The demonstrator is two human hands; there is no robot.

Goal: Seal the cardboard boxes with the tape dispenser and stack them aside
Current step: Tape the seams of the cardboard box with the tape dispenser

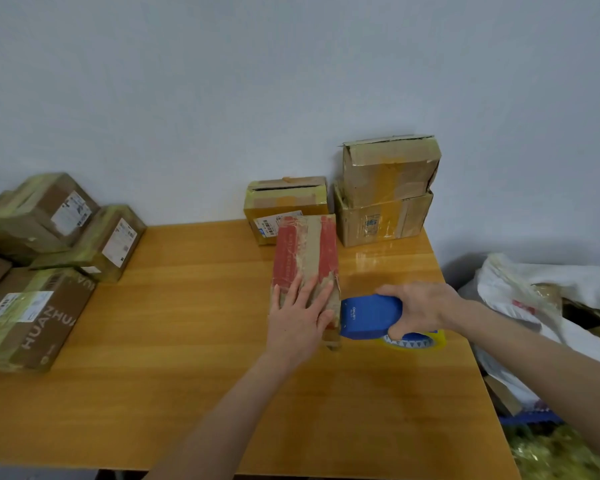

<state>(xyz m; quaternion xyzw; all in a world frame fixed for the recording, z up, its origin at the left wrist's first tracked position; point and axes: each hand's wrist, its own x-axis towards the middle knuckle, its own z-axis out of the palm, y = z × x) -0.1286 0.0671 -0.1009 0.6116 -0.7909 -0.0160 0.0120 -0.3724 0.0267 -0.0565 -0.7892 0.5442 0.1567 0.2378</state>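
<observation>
The red-striped cardboard box [305, 258] lies mid-counter under my left hand [298, 317], whose fingers press flat and straight on its near end. My right hand [420, 308] grips the blue tape dispenser [369, 317] just beside the box's right edge. More boxes stand stacked at the wall [387, 192] and on the wooden counter's [187, 341] left side [35, 271].

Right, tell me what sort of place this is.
Probably a small parcel-packing corner: taped brown cardboard boxes with shipping labels piled on a glossy orange wooden table, and a blue plastic tape dispenser in the right hand.
</observation>
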